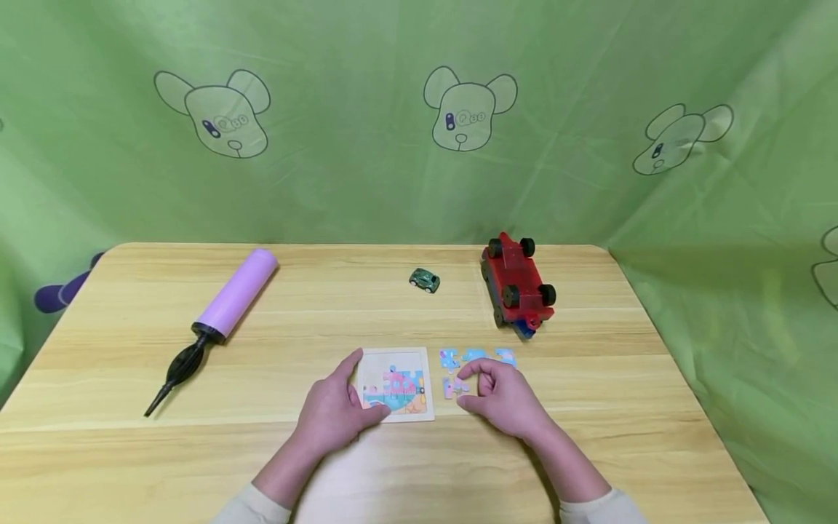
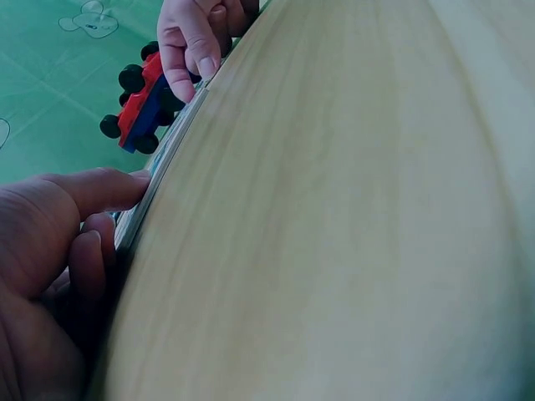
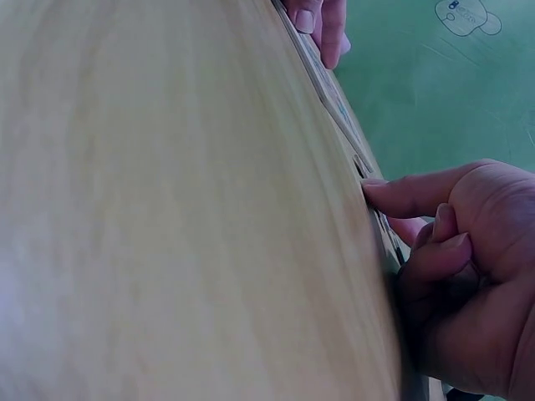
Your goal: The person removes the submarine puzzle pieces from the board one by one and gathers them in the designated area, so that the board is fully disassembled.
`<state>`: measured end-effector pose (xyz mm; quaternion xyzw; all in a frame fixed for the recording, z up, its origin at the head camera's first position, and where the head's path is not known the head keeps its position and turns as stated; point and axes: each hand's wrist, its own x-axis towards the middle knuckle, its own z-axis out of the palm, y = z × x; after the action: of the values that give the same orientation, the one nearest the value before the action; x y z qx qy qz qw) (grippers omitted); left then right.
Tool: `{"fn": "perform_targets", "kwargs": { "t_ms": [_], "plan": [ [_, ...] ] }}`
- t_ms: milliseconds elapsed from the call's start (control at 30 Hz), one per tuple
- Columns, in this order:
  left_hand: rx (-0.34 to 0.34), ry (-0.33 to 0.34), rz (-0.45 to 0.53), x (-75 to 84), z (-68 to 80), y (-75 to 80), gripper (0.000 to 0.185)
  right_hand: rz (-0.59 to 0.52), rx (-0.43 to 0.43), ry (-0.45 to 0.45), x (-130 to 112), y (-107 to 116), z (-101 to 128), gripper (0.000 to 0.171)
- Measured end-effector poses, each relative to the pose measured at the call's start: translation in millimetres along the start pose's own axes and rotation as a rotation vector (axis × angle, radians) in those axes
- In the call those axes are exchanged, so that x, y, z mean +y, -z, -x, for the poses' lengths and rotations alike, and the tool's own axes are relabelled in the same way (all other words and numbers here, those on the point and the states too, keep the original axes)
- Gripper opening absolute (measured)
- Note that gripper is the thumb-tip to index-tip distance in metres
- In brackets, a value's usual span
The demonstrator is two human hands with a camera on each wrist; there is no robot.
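L hand (image 1: 337,411): resting on near-left corner of puzzle tray (image 1: 396,383), thumb along its near edge, forefinger up its left side, fingers loosely bent; steadies the tray by contact, nothing pinched or lifted. R hand (image 1: 504,397): just right of the tray, fingers curled, fingertips down on loose puzzle pieces (image 1: 454,386) lying on the tabletop (image 1: 589,407); grip looks like a light pinch on one piece, but whether it is truly caught or only touched cannot be told. Wrist views: L wrist cam shows thumb and forefinger against the tray's thin edge (image 2: 146,205); R wrist cam shows a straight forefinger pressed at a piece's edge, other fingers folded under. Puzzle tray: square, pale frame, partly filled w/ blue, pink and orange picture, flat on tabletop between the two hands. More loose pieces (image 1: 476,356): a row of three, blue and pink, just beyond the R hand's grip, apart from the tray. Farther back, beyond R hand: red toy truck (image 1: 517,287), black wheels, on its side or back. Left of truck, beyond the tray: small green toy car (image 1: 424,279). Well left of L hand: hand pump (image 1: 219,320), lilac barrel, black nozzle pointing near-left. Behind: green curtain (image 1: 366,145) w/ bear-head prints.
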<state>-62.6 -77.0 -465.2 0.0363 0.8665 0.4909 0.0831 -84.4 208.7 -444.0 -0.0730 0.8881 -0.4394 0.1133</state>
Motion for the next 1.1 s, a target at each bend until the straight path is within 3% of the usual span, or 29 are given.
{"fn": "perform_targets", "kwargs": {
  "t_ms": [400,700,1100],
  "plan": [
    [-0.005,0.002,0.006,-0.4,0.2,0.0,0.100,-0.068,0.024,0.018,0,-10,-3,0.030],
    [-0.003,0.015,-0.013,-0.8,0.2,0.1,0.102,-0.117,-0.006,0.068,-24,-33,-12,0.037],
    [-0.011,-0.007,0.006,-2.1,-0.2,0.4,0.099,-0.074,-0.058,0.092,-51,-61,-22,0.044]
  ]
}}
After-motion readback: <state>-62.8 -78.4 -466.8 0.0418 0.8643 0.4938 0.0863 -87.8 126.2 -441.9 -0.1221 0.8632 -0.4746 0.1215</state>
